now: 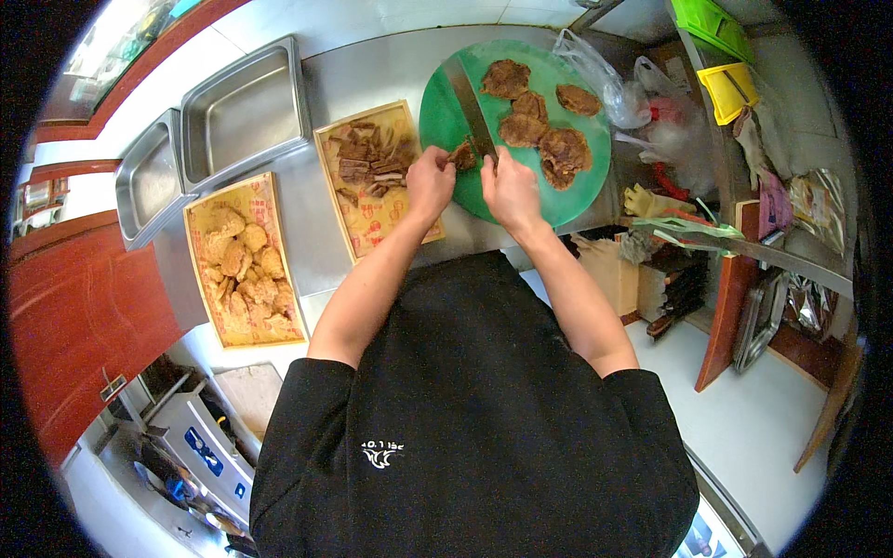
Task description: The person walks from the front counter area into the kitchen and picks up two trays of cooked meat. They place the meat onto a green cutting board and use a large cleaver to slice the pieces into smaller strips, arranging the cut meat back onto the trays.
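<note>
My right hand (513,190) grips a long-bladed kitchen knife (470,104) over a round green cutting board (474,192). The blade points away from me and slants to the left. At the board's left edge, the fingers of my left hand (430,183) pinch a small piece of browned meat (462,155), close beside the blade. Several browned meat patties (523,130) lie on the board to the right of the knife, some overlapping. Just left of the board, a paper-lined tray (373,227) holds cut strips of meat (366,159).
Farther left, another lined tray (301,328) carries fried pieces (251,261). Behind it stand two steel pans (241,115) (150,167). Plastic bags (610,87) crowd the board's right side, near a metal shelf (788,258) with green and yellow slicers (729,91).
</note>
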Demonstrator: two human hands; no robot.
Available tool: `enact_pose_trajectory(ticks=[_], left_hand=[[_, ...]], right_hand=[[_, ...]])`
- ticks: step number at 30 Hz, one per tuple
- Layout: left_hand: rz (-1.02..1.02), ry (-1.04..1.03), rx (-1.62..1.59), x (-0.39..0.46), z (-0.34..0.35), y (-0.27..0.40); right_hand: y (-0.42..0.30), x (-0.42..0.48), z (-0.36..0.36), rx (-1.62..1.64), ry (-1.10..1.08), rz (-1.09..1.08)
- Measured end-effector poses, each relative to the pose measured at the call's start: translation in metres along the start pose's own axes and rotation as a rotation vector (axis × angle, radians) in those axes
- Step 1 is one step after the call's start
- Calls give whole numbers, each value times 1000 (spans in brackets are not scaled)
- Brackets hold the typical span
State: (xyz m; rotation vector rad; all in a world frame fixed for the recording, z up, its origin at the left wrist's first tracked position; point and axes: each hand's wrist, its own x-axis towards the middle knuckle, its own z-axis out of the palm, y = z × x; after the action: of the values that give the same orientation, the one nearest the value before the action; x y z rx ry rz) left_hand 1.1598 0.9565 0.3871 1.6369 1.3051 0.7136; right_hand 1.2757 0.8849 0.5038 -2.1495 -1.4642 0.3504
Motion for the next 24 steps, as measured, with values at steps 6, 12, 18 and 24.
enact_pose_trajectory(ticks=[6,12,18,24], left_hand=[[-21,12,52,-3,7,-3],[-50,-5,57,-2,3,-6],[-6,18,69,-1,3,-16],[3,-25,57,0,3,-13]], right_hand=[[49,-16,48,-270,-220,127],[58,-9,44,-186,-161,60],[14,-12,25,-96,-133,30],[43,-19,55,-230,-243,109]])
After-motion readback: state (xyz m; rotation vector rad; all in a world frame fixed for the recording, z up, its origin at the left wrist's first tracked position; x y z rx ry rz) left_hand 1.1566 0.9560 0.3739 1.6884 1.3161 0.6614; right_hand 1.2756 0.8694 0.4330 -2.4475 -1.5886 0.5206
